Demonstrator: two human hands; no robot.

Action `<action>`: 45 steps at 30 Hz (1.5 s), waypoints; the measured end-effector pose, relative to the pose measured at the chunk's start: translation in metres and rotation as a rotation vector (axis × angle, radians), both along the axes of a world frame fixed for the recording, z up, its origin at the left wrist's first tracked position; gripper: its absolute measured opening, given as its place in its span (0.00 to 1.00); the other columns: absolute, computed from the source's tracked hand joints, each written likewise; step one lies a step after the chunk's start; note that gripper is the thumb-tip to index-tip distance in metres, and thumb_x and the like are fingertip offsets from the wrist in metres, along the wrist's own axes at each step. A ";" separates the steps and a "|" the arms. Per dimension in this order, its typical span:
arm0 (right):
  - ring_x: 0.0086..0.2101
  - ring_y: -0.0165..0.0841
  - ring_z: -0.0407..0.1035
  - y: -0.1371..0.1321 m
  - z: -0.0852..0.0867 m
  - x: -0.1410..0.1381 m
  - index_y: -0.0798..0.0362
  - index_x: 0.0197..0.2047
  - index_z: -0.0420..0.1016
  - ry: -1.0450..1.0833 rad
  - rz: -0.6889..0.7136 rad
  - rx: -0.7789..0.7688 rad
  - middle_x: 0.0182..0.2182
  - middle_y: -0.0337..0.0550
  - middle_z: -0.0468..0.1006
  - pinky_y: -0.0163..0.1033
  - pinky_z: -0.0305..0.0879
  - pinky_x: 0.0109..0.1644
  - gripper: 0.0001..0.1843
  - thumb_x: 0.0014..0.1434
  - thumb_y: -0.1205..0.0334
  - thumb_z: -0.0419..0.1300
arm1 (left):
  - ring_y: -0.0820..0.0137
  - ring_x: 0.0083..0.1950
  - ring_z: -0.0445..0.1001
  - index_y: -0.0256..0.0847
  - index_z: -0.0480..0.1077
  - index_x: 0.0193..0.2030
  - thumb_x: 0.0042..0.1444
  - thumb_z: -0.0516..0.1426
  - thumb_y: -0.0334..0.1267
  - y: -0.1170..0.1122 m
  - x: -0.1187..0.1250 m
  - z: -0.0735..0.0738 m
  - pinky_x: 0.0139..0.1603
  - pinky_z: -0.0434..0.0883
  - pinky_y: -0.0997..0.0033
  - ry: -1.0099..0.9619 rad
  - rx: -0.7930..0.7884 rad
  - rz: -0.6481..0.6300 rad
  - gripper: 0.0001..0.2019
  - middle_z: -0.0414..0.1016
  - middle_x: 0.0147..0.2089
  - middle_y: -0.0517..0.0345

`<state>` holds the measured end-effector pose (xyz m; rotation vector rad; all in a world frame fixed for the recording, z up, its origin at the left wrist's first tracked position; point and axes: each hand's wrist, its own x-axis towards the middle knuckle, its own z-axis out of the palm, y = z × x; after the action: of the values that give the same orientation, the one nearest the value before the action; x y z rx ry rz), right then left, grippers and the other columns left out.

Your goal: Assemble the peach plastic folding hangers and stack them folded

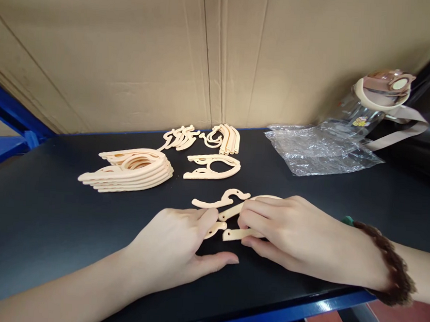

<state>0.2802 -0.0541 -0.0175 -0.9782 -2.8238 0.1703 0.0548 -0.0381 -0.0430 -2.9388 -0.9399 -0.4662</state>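
Note:
Near the front of the black table, my right hand (pixel 287 228) is closed round beige plastic hanger arms; one arm end (pixel 232 211) and a lower arm end (pixel 232 235), each with a small hole, stick out leftward from its fingers. My left hand (pixel 175 241) lies beside it, fingers bent over a small beige hanger piece (pixel 216 228), its thumb stretched out apart. Most of that piece and the left fingertips are hidden. Just beyond both hands lies a loose hanger hook (pixel 222 199), touching neither palm.
Folded hangers (pixel 134 170) are stacked at left, beside a single folded hanger (pixel 214 167). Behind lie a pile of hooks (pixel 180 137) and a bunch of hanger arms (pixel 229 140). Clear plastic bags (pixel 325 148) and a strapped bottle (pixel 371 102) occupy the right. Cardboard (pixel 134 54) backs the table.

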 end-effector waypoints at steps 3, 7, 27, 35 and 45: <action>0.39 0.31 0.67 -0.002 0.000 -0.001 0.53 0.36 0.64 0.026 0.008 0.035 0.35 0.39 0.72 0.36 0.61 0.39 0.06 0.66 0.63 0.52 | 0.73 0.17 0.66 0.40 0.61 0.33 0.61 0.48 0.58 0.002 0.000 0.000 0.19 0.56 0.75 0.008 -0.014 0.011 0.20 0.66 0.20 0.66; 0.38 0.31 0.68 -0.003 -0.002 -0.001 0.53 0.36 0.65 0.032 0.007 0.062 0.35 0.40 0.73 0.36 0.63 0.40 0.06 0.66 0.63 0.52 | 0.73 0.17 0.64 0.40 0.63 0.35 0.63 0.47 0.56 0.003 0.000 -0.001 0.18 0.54 0.76 -0.005 -0.012 0.019 0.20 0.63 0.19 0.68; 0.42 0.40 0.70 -0.006 -0.008 -0.008 0.57 0.35 0.70 -0.002 -0.024 0.375 0.42 0.51 0.76 0.42 0.70 0.40 0.09 0.61 0.75 0.51 | 0.75 0.20 0.68 0.41 0.57 0.34 0.69 0.39 0.47 0.006 -0.003 -0.004 0.19 0.57 0.76 -0.008 -0.087 -0.045 0.17 0.72 0.25 0.63; 0.30 0.35 0.65 -0.008 -0.006 -0.010 0.55 0.31 0.68 0.008 -0.010 0.351 0.28 0.42 0.72 0.40 0.64 0.34 0.10 0.59 0.76 0.50 | 0.75 0.17 0.66 0.41 0.57 0.31 0.69 0.37 0.47 0.007 -0.001 0.006 0.17 0.55 0.75 0.057 0.061 -0.071 0.19 0.67 0.20 0.66; 0.31 0.33 0.61 -0.008 -0.006 -0.009 0.55 0.31 0.65 0.069 -0.012 0.271 0.28 0.40 0.69 0.39 0.59 0.36 0.09 0.62 0.75 0.51 | 0.74 0.16 0.64 0.40 0.57 0.30 0.70 0.36 0.45 0.008 -0.002 0.012 0.17 0.53 0.74 0.180 0.260 -0.088 0.20 0.63 0.20 0.64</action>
<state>0.2716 -0.0619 -0.0233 -0.9096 -2.6856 -0.1723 0.0532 -0.0304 -0.0312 -2.7371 -0.6754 -0.2936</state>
